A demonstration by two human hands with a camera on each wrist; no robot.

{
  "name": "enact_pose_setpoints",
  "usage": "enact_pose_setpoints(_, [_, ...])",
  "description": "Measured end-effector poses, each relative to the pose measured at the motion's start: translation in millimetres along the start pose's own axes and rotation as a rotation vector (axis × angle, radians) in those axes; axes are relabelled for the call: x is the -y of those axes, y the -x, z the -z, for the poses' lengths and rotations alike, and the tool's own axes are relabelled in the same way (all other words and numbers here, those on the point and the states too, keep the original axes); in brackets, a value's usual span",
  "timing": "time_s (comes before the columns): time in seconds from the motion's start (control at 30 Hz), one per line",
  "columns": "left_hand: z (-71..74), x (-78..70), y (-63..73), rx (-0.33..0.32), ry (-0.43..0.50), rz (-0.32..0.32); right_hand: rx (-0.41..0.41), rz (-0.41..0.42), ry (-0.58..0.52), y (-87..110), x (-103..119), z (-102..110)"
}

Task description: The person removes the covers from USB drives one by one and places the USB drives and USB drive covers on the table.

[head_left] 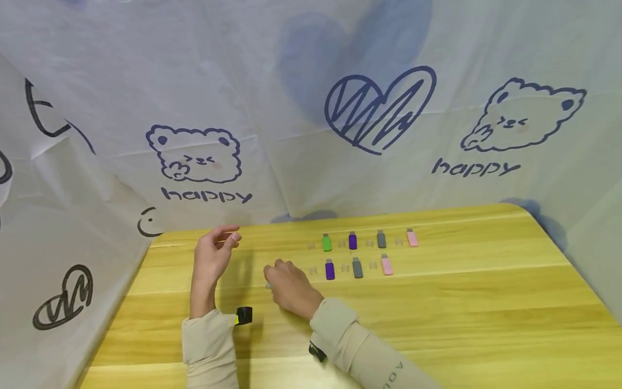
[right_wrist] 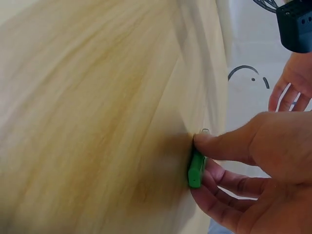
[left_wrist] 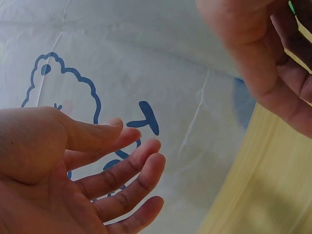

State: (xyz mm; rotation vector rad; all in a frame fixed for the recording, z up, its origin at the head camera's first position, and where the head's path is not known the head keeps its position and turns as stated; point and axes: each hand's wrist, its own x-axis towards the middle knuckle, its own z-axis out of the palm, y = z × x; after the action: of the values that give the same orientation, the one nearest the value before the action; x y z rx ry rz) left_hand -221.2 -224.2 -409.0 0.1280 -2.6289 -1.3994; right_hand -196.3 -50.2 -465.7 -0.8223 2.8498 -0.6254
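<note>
My right hand [head_left: 290, 286] is low over the table, left of the lower row of USB sticks. Between its thumb and fingers it pinches a green USB stick [right_wrist: 196, 171], which looks to be at or just above the wood. A cap on it is hard to make out. To the left, my left hand [head_left: 213, 258] is raised over the table with nothing in it, its fingers loosely bent and apart. Beyond the right hand lie another green USB stick [head_left: 327, 242] and a purple USB stick [head_left: 330, 269], each beside a small clear cap [head_left: 313, 270].
Farther right on the wooden table [head_left: 461, 302] lie grey sticks [head_left: 357, 268] and pink sticks [head_left: 386, 265] in two rows, with clear caps between them. A printed white cloth [head_left: 272, 108] hangs behind the table's back edge and at the sides.
</note>
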Motion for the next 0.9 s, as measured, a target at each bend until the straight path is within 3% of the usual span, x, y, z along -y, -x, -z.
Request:
enact_pose_setpoints(0.23, [-2.0, 0.8, -2.0, -0.007, 0.032, 0.017, -0.015, -0.007, 0.044, 2.2, 5, 6])
enact_pose_setpoints(0.43, [-4.6, 4.6, 1.9, 0.024, 0.049, 0.024, -0.083, 0.004, 0.065, 19.1, -2, 7])
enact_pose_setpoints(0.67, [-9.7, -3.7, -1.4, 0.033, 0.089, -0.041, -0.249, 0.009, -0.120, 34.2, -10, 21])
enact_pose_setpoints(0.9, [-21.0, -15.0, 0.4, 0.078, 0.127, -0.108, -0.320, 0.014, -0.263, 48.2, -13, 41])
